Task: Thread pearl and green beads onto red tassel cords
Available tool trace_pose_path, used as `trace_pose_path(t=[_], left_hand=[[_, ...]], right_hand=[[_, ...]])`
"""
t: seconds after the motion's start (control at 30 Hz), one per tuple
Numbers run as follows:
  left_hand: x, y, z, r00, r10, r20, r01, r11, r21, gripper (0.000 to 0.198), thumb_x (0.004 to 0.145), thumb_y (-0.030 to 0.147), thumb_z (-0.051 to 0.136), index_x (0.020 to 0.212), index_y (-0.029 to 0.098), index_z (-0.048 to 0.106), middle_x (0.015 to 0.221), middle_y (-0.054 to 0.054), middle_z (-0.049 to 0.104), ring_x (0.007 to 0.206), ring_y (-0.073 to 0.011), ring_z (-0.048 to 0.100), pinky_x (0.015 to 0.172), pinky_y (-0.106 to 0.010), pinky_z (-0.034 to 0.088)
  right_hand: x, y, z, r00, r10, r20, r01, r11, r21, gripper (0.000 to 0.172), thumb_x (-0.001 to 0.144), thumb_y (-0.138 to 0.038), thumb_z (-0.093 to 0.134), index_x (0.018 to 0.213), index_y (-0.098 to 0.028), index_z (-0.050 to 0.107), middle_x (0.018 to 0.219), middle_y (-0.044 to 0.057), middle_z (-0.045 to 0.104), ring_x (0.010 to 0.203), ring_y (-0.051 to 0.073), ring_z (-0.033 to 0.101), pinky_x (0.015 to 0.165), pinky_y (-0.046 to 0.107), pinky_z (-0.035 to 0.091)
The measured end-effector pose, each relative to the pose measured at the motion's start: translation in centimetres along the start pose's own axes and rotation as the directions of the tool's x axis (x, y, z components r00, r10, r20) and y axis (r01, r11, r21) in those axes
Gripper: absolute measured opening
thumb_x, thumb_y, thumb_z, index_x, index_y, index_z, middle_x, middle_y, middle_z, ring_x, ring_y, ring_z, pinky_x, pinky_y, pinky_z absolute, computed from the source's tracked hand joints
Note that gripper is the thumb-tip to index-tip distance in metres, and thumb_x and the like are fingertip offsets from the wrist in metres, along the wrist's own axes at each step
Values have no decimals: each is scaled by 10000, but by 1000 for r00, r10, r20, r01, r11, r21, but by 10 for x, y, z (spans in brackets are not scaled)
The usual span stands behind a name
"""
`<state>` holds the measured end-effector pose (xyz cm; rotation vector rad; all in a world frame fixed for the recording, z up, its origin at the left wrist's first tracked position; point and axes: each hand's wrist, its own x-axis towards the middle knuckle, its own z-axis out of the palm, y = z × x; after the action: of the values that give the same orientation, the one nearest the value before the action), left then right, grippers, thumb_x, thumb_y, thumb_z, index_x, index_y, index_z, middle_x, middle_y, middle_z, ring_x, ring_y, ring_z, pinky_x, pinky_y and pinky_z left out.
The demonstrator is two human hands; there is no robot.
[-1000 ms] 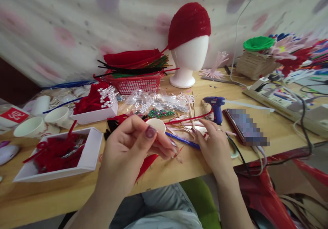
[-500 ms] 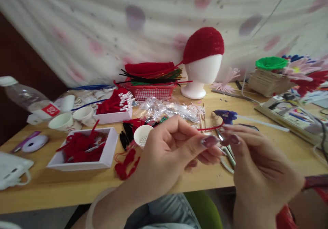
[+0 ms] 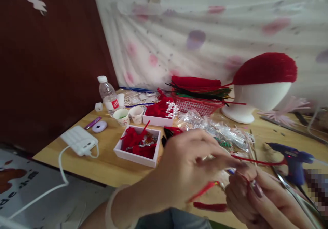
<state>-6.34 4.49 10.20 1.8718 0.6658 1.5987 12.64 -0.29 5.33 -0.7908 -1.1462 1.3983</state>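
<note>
Close together at the lower right, my left hand (image 3: 197,160) and my right hand (image 3: 269,198) meet at their fingertips. A thin red pipe cleaner (image 3: 258,160) runs from beside my left fingers and bends back toward my right hand. My right fingers are closed, thumb pressed to forefinger, with a bit of red between them. The fingers of my left hand are bent in and pinch at the same spot, slightly blurred, their tips partly hidden. Beneath the hands lie a dark red fuzzy piece (image 3: 210,206) and a red strip (image 3: 203,191) with a yellowish end.
A blue glue gun (image 3: 292,157) and scissors (image 3: 289,188) lie to the right. Behind stand a white foam head (image 3: 258,97) with a red cap and a red basket (image 3: 194,105) of stems. Leftward are white boxes (image 3: 137,159), paper cups (image 3: 121,116), a bottle (image 3: 106,92) and a power bank (image 3: 79,140).
The view has swung left, so the table's left end and dark door show more. My hands have drawn together, left fingers now reaching over to the closed right ones.
</note>
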Motion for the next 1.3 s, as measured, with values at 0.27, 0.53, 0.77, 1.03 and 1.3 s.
trace_pose_path(t=[0.27,0.53,0.77,1.03,1.3], left_hand=[[-2,-14,-118,935,-286,-208,353,789,503,157,897,292,676,923,302,831,692,31,775,596,-175,681,520,-238,501],[28,-44,-26,706,-435,559,94,840,535,312,883,32,565,873,248,789,923,-60,816,823,-255,754,737,-327,530],[47,-91,38,449,-588,672,-73,726,684,405,548,-75,710,472,252,482,572,-40,661,644,-293,703,652,-367,529],[45,-101,48,363,-695,620,-152,613,776,318,780,65,752,559,192,562,519,70,520,516,-134,531,575,-285,456],[62,-82,37,320,-607,727,-136,730,670,259,764,70,532,554,204,603,551,30,573,529,-139,490,549,-271,328]], right_hand=[[2,-17,-6,969,-62,-239,95,987,129,263,972,-393,761,811,-216,653,599,-91,101,465,65,63,393,202,135],[-2,-19,-29,981,72,-178,-32,976,217,144,1017,-353,667,914,-253,684,609,-77,145,463,77,78,387,191,175],[-18,-27,-58,940,8,-340,76,970,232,128,975,-297,715,867,-231,694,567,-82,139,450,81,60,389,223,178],[-31,-32,-77,961,5,-278,97,931,353,99,940,-279,772,861,-220,765,537,-97,129,428,58,47,387,205,164],[-40,-16,-67,926,-19,-377,141,944,300,152,941,-380,811,856,-257,786,522,-62,330,484,82,163,457,146,321]])
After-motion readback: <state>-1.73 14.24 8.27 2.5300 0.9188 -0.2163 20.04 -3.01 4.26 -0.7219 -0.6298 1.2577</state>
